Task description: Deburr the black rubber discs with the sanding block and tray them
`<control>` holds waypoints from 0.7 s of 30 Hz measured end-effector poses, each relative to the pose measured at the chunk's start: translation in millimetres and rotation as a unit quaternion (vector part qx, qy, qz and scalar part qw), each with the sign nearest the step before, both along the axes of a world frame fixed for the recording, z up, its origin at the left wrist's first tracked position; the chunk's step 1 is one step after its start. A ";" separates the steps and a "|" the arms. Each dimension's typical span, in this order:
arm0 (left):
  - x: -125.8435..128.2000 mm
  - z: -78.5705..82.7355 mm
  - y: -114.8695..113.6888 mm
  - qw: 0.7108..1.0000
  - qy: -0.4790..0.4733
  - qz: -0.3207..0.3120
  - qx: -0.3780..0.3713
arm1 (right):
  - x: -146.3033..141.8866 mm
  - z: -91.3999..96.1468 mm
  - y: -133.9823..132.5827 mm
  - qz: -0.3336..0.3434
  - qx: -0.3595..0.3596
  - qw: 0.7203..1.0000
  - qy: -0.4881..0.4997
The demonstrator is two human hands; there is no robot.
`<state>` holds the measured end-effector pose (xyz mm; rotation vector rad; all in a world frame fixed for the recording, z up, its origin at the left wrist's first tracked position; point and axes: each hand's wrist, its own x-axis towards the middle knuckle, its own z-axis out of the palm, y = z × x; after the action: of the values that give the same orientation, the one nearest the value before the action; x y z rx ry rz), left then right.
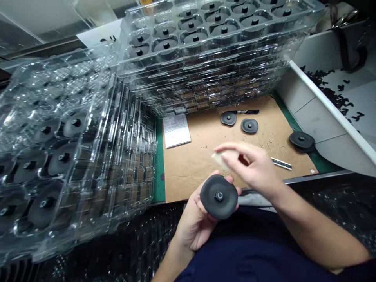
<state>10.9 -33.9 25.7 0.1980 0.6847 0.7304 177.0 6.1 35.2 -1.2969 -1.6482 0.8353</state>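
Observation:
My left hand (195, 219) is closed around a round black disc (219, 197) with a small hub in its centre, held face up near my lap. Just above the disc, my right hand (252, 166) pinches a small pale piece (223, 159), blurred by motion. Two more black discs (228, 118) (249, 125) lie on the cardboard sheet (199, 156) further back. A third, darker disc (302, 140) rests at the cardboard's right edge.
Stacks of clear plastic trays (205, 51) holding several black discs stand at the back, with another stack (58, 156) on the left. A black pen (246, 112), a printed paper (176, 130), a small blade-like tool (281, 163) and a white bin (331, 102) with black scraps are around.

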 end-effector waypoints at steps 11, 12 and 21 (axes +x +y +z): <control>-10.9 -10.6 3.0 0.994 -0.107 0.001 0.011 | 9.8 -87.8 -58.4 0.104 -0.280 0.954 0.038; -11.7 -11.3 3.1 0.993 -0.115 -0.001 0.010 | 11.6 -89.6 -60.5 0.096 -0.281 0.954 0.027; -5.4 -6.4 2.9 0.997 -0.079 -0.005 0.013 | 22.1 1.4 -47.3 -0.089 -0.011 0.991 -0.099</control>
<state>5.5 -31.1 19.3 0.1643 0.5229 0.7372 199.1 -41.1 36.6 -1.5590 -1.6493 0.6359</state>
